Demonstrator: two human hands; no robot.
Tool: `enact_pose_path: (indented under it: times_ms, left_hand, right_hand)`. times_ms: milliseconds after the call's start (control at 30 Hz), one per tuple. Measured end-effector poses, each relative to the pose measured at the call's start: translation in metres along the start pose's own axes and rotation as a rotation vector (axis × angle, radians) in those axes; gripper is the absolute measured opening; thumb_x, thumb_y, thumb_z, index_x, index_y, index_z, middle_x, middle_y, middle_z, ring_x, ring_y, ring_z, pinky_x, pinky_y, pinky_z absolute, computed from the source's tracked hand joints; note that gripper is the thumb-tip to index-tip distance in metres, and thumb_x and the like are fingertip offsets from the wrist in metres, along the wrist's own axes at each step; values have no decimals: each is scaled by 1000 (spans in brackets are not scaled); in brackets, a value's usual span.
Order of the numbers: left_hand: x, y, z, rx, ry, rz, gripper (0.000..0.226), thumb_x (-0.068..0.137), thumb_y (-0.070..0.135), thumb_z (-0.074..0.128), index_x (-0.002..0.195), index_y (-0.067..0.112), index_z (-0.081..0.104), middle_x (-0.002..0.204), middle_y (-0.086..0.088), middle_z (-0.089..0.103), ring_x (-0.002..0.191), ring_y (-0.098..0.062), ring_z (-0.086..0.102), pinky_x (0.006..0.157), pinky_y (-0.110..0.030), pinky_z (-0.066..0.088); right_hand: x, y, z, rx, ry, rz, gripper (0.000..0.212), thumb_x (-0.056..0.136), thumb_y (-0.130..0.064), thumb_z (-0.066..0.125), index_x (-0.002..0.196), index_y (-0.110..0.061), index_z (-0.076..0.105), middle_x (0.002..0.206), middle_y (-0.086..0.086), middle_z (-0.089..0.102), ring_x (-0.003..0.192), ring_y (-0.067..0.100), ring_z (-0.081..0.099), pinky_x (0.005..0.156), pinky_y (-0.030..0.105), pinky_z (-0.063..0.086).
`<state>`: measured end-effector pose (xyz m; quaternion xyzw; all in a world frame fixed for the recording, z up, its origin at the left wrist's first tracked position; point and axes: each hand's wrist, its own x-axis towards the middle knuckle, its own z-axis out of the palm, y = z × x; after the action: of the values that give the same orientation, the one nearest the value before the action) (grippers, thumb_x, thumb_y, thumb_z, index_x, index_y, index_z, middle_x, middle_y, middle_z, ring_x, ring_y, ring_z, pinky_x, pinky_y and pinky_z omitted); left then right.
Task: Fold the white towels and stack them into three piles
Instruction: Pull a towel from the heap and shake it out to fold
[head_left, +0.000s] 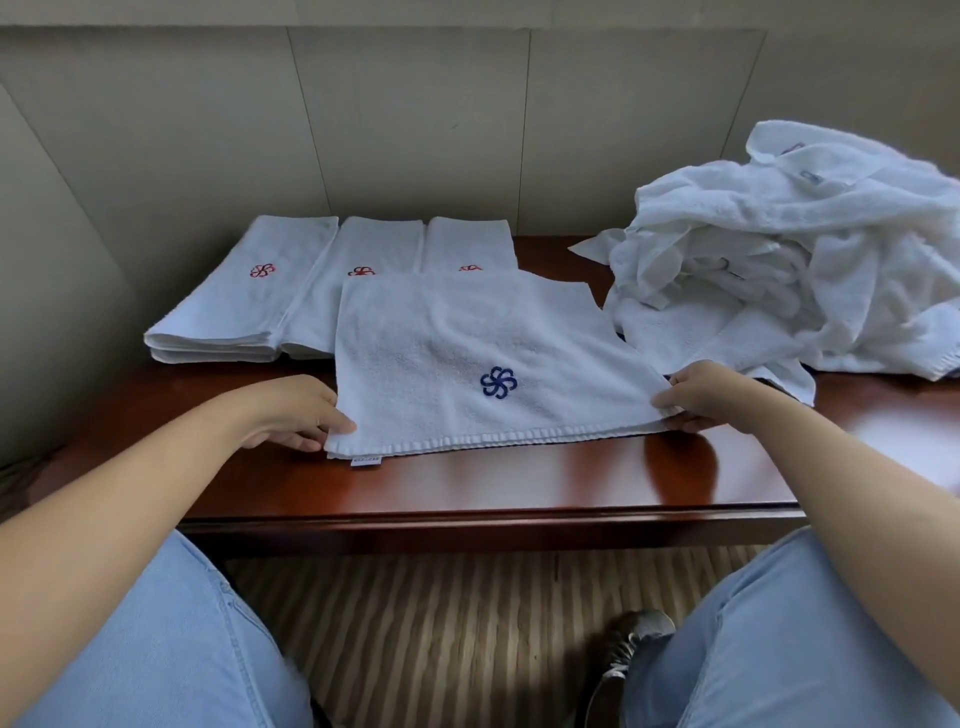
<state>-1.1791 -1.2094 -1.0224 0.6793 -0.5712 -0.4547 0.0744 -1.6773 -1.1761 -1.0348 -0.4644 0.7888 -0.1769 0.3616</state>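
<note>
The half-folded towel (467, 358) lies on the worktop (493, 483) before three piles. Left hand (296, 413) and right hand (701, 397) pinch its near corners; soft, limp, light terry—best gripped at corners.

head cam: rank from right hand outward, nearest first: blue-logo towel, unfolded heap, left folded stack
From the right hand:
1. Blue-logo towel: pinched at its right near corner, table centre.
2. Unfolded heap: just behind and right of the hand; a loose corner lies beside it.
3. Left folded stack: far left, across the table.
</note>
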Motion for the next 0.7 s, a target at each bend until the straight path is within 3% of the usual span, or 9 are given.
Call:
enact_pose_path:
  times_ms: [200, 300, 333, 433, 500, 600, 700]
  left_hand:
    - [-7, 0, 3, 31, -23, 13, 8, 88, 17, 78, 96, 18, 82, 92, 5, 79, 96, -15, 73, 69, -24, 59]
    - [-4, -2, 9, 52, 57, 57, 11, 84, 9, 79, 84, 0, 71, 90, 1, 77, 89, -14, 70, 71, -27, 62]
    - [-2, -2, 12, 64, 74, 76, 17, 82, 6, 79, 83, 0, 64, 90, -4, 72, 86, -15, 68, 74, -29, 63]
    - [-4, 2, 20, 102, 56, 106, 29, 78, 2, 81, 96, 14, 63, 95, -16, 65, 86, -21, 69, 75, -31, 64]
    - [-5, 5, 21, 154, 51, 93, 23, 76, 3, 83, 90, 5, 65, 98, -17, 73, 79, -17, 71, 74, -29, 63]
    - [-7, 8, 19, 217, 45, 101, 33, 73, 7, 84, 100, -6, 70, 85, -9, 70, 67, -15, 61, 60, -22, 51]
    - [-10, 10, 20, 301, 37, 127, 36, 75, 14, 84, 102, -2, 68, 83, -7, 59, 70, -19, 49, 61, -27, 36]
  right_hand:
    - [-7, -5, -1, -94, -10, -6, 8, 82, -6, 74, 85, 0, 70, 70, 14, 72, 62, 20, 65, 57, 26, 58]
    - [-12, -11, 0, -188, -9, -6, 13, 82, -9, 77, 80, -5, 64, 79, 10, 57, 76, 24, 57, 72, 35, 62]
    - [-14, -13, 1, -210, -9, -3, 14, 83, -10, 77, 82, -5, 64, 84, 9, 54, 80, 24, 55, 70, 34, 62]
    - [-18, -18, 6, -222, -24, 19, 14, 86, -7, 76, 87, -5, 62, 92, 10, 54, 80, 23, 57, 57, 28, 57]
    - [-18, -20, 8, -186, -44, 35, 14, 87, -3, 75, 88, -4, 61, 93, 12, 57, 72, 21, 59, 56, 26, 56]
    - [-18, -21, 9, -175, -62, 27, 15, 85, 0, 75, 88, -4, 61, 85, 15, 60, 65, 19, 56, 60, 26, 50]
    - [-19, -20, 9, -156, -74, 19, 14, 84, -2, 77, 86, -5, 63, 79, 10, 60, 66, 18, 55, 57, 24, 49]
